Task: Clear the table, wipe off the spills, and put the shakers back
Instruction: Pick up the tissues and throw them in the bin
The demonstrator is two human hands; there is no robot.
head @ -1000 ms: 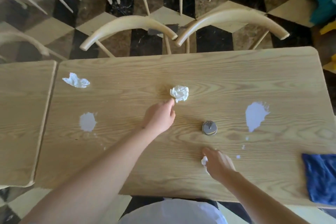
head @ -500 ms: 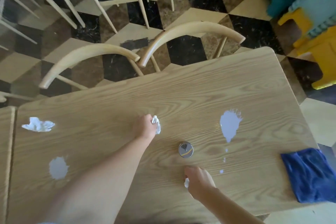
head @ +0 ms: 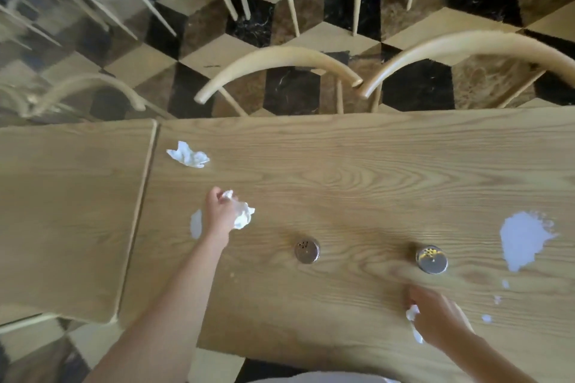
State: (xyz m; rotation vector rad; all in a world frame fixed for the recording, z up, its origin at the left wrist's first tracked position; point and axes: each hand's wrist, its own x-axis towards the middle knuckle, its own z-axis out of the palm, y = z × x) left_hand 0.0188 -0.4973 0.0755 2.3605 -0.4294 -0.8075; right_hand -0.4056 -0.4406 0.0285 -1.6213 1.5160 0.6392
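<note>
**Head view: collecting the paper balls before wiping**

Head view shows the wooden table (head: 357, 165) across the whole middle of the frame. At the right edge lies the big white spill (head: 522, 239); a smaller spill (head: 196, 223) is half hidden at left of centre. Two shakers (head: 307, 250) stand upright near the centre, well apart. A loose tissue (head: 188, 158) lies at upper left.

The left hand (head: 219, 214) has its grip closed on a crumpled tissue ball (head: 242, 214), above the small spill. The right hand (head: 435, 317), lower right, is closed on a paper scrap (head: 412, 314).

To do this step well, I think the left hand should take the loose tissue without dragging paper through the wet spill.
</note>
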